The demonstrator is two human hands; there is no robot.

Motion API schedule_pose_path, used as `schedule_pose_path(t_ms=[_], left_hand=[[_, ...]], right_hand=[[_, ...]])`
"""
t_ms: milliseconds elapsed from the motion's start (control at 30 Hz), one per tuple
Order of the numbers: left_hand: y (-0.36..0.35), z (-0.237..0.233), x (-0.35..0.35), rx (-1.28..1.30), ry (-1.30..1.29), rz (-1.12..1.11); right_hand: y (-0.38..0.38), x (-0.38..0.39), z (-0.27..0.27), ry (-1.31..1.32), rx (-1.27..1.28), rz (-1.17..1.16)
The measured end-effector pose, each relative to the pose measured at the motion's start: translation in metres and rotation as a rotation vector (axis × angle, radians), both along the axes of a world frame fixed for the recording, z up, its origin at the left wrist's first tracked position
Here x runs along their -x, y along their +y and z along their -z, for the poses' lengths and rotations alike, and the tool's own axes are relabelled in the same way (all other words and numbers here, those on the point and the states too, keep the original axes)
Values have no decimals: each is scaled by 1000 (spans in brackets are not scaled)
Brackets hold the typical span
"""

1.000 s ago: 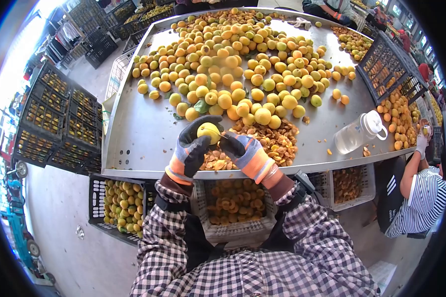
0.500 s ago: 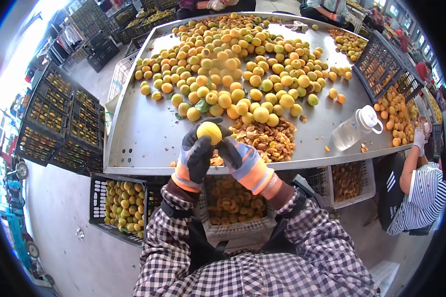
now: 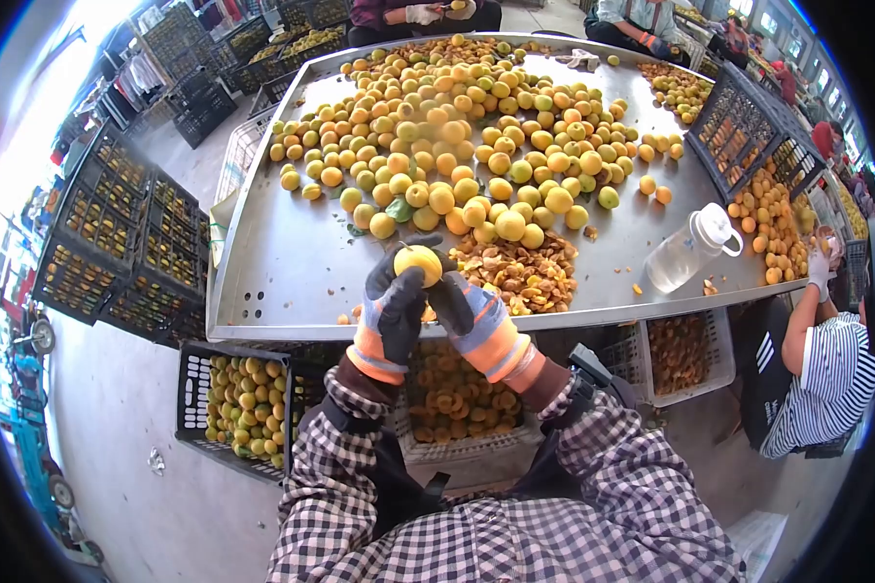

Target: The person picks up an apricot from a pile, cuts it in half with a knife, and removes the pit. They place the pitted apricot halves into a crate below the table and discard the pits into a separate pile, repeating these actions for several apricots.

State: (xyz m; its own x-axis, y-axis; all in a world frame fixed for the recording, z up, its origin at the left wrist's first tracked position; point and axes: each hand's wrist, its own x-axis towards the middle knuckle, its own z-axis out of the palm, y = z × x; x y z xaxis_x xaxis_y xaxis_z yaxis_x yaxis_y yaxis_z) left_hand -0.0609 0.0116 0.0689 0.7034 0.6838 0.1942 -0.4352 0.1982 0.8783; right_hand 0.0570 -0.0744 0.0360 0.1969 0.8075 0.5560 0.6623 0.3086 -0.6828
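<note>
Both of my hands wear black-palmed gloves with orange and grey cuffs. My left hand is closed on a yellow fruit above the table's near edge. Against the fruit's right side press the fingers of my right hand; whether they hold a tool is hidden. Just beyond my hands lies a heap of cut fruit pieces on the metal table. Behind it spreads a large pile of whole yellow and orange fruit.
A clear bottle with a white lid stands at the right. Below the table edge are a crate of cut fruit and a black crate of whole fruit. Stacked crates stand left. A person in stripes sits right; others work beyond.
Both my hands have shifted slightly right, and the fruit has turned, now showing a paler face. At the top, another person's gloved hands have come further into view.
</note>
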Motion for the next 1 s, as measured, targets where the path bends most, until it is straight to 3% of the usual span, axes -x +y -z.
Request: schedule_pose_path(t_ms=[33,67,100,200,267,433,533,633,767,833,933,1000], left_hand=[[-4,-2,-2,231,-88,63],[-2,-1,2,253,-114,202],[0,0,1,256,-113,206],[13,2,1,111,35,41],[25,0,7,-226,192,-20],[17,11,2,-203,130,-83],[-3,26,-11,222,-4,-103],[-5,18,-15,256,-21,-24],[29,16,-3,-204,215,15],[30,16,-2,-190,247,10],[11,17,-10,-94,132,-140],[-2,16,-22,113,48,-89]], right_hand=[[2,-1,0,0,-1,4],[2,-1,-1,-30,55,11],[2,-2,0,-60,112,19],[3,-8,2,-91,-18,23],[0,-9,-4,-25,29,-7],[-1,-2,-8,27,2,1],[7,1,10,110,39,41],[6,-2,18,-12,93,123],[-1,-11,4,-60,171,72],[-4,-8,-8,24,332,87],[-4,-5,-5,100,278,87],[5,-3,15,78,218,97]])
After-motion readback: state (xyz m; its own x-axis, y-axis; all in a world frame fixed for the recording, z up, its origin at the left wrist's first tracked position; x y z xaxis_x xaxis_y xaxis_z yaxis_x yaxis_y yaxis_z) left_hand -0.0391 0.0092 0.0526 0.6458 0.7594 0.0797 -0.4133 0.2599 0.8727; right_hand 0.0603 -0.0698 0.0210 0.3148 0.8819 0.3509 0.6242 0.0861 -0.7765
